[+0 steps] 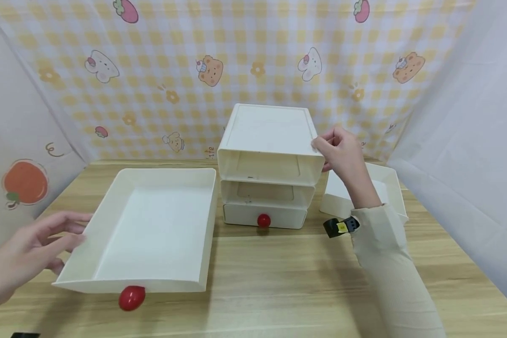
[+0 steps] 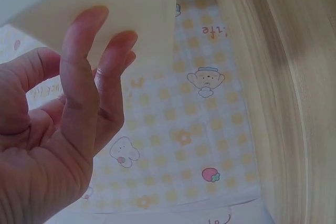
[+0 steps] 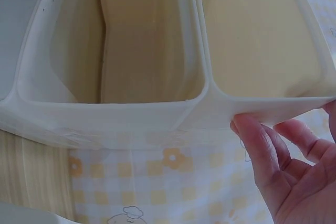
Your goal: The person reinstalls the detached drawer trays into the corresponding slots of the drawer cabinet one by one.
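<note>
A cream drawer (image 1: 160, 230) with a red round knob (image 1: 132, 298) is raised off the table at the left in the head view. My left hand (image 1: 38, 249) holds it by its left side wall, thumb at the rim; fingertips (image 2: 97, 17) meet the drawer's outside in the left wrist view. At the centre stands a cream three-tier drawer cabinet (image 1: 270, 129). Its upper two tiers show open fronts, while the bottom drawer (image 1: 240, 213) is in place. My right hand (image 1: 342, 150) grips the cabinet's top right edge, one fingertip on top and other fingers along the side.
Another cream drawer (image 1: 388, 180) lies on the wooden table (image 1: 270, 277) to the right, partly behind the right forearm. Yellow checked cloth (image 1: 253, 42) hangs close behind the cabinet. White cloth (image 1: 468, 117) lines the right side.
</note>
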Tool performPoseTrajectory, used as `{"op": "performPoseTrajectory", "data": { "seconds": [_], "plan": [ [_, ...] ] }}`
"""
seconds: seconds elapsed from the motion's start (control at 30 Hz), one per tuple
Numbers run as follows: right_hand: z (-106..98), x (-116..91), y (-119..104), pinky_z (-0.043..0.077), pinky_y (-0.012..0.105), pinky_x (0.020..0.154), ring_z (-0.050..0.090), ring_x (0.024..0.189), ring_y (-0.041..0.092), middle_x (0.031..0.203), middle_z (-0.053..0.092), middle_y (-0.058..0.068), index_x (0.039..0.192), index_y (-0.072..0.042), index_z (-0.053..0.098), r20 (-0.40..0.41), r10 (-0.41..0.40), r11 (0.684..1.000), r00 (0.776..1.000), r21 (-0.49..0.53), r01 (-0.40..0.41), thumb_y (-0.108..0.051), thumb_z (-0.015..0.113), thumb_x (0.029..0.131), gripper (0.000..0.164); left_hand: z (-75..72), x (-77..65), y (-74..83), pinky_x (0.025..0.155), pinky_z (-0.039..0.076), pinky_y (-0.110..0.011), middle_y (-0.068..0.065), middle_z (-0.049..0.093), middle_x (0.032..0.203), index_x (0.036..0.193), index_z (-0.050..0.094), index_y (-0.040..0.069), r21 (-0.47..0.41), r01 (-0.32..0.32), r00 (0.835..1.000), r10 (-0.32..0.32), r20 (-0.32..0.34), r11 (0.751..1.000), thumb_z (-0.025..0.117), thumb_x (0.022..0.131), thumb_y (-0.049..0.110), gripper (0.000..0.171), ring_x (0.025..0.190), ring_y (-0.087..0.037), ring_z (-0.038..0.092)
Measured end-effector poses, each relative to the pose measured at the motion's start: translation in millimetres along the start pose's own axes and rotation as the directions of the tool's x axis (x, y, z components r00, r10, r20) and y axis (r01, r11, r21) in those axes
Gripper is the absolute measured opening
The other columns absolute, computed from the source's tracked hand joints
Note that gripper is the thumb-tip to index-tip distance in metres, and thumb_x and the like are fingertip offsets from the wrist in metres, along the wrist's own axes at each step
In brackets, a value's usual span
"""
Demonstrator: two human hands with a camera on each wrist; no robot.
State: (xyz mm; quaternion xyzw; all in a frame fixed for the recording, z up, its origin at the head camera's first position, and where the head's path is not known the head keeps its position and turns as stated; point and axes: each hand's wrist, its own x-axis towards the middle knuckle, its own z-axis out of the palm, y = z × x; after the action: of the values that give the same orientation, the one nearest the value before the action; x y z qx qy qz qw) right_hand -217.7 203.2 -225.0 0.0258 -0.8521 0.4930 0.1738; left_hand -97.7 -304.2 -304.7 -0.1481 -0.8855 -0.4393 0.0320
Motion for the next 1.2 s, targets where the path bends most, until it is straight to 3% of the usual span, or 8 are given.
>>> {"op": "performPoseTrajectory", "data": {
  "seconds": [0.23, 0.47, 0.6, 0.87, 1.2],
  "plan": [
    [0, 0, -1, 0.054, 0.026, 0.049, 0.050, 0.049, 0.008, 0.067, 0.051, -0.006, 0.090, -0.008, 0.057, -0.001, -0.005, 1.000, 1.000, -0.006, 0.005, -0.024, 0.058, 0.084, 0.017, 0.0, -1.3, -2.7, 0.045, 0.051, -0.034, 0.016, 0.064, 0.101, 0.125, 0.052, 0.021, 0.002, -0.006, 1.000, 0.006, 0.022, 1.000, 0.049, 0.092, -0.003, 0.041, 0.073, -0.010, 0.064],
    [0, 0, -2, 0.054, 0.026, 0.049, 0.050, 0.049, 0.009, 0.067, 0.051, -0.005, 0.091, -0.008, 0.057, 0.001, -0.005, 1.000, 1.000, -0.002, 0.005, -0.025, 0.058, 0.084, 0.019, -2.3, -5.0, -5.8, 0.047, 0.051, -0.033, 0.014, 0.064, 0.100, 0.125, 0.051, 0.018, 0.031, 0.043, 0.999, -0.044, 0.032, 0.999, 0.049, 0.094, 0.002, 0.035, 0.076, -0.009, 0.064],
    [1, 0, -1, 0.054, 0.026, 0.048, 0.050, 0.048, 0.009, 0.067, 0.051, -0.005, 0.090, -0.008, 0.057, 0.000, -0.007, 1.000, 1.000, 0.004, 0.007, -0.024, 0.058, 0.084, 0.018, -0.7, -5.7, -3.5, 0.047, 0.049, -0.032, 0.014, 0.064, 0.102, 0.126, 0.051, 0.018, 0.039, 0.038, 0.998, -0.039, 0.042, 0.999, 0.049, 0.094, 0.002, 0.035, 0.078, -0.006, 0.063],
    [-1, -1, -2, 0.054, 0.026, 0.049, 0.055, 0.050, 0.014, 0.067, 0.051, -0.005, 0.090, -0.008, 0.057, 0.001, -0.001, 1.000, 1.000, 0.008, 0.001, -0.025, 0.058, 0.084, 0.018, 16.5, 3.0, 13.7, 0.044, 0.048, -0.031, 0.018, 0.063, 0.110, 0.124, 0.054, 0.019, -0.013, -0.091, 0.993, 0.092, 0.069, 0.996, 0.050, 0.090, -0.006, 0.042, 0.072, -0.010, 0.063],
    [-1, -1, 1, 0.054, 0.026, 0.049, 0.051, 0.049, 0.010, 0.068, 0.052, -0.005, 0.090, -0.008, 0.057, 0.000, -0.005, 1.000, 1.000, 0.003, 0.005, -0.024, 0.058, 0.084, 0.018, 44.3, 17.6, 35.5, 0.044, 0.050, -0.034, 0.012, 0.064, 0.102, 0.125, 0.052, 0.020, -0.099, -0.050, 0.987, 0.064, 0.149, 0.994, 0.050, 0.093, 0.001, 0.037, 0.072, -0.013, 0.064]
  ]
}}
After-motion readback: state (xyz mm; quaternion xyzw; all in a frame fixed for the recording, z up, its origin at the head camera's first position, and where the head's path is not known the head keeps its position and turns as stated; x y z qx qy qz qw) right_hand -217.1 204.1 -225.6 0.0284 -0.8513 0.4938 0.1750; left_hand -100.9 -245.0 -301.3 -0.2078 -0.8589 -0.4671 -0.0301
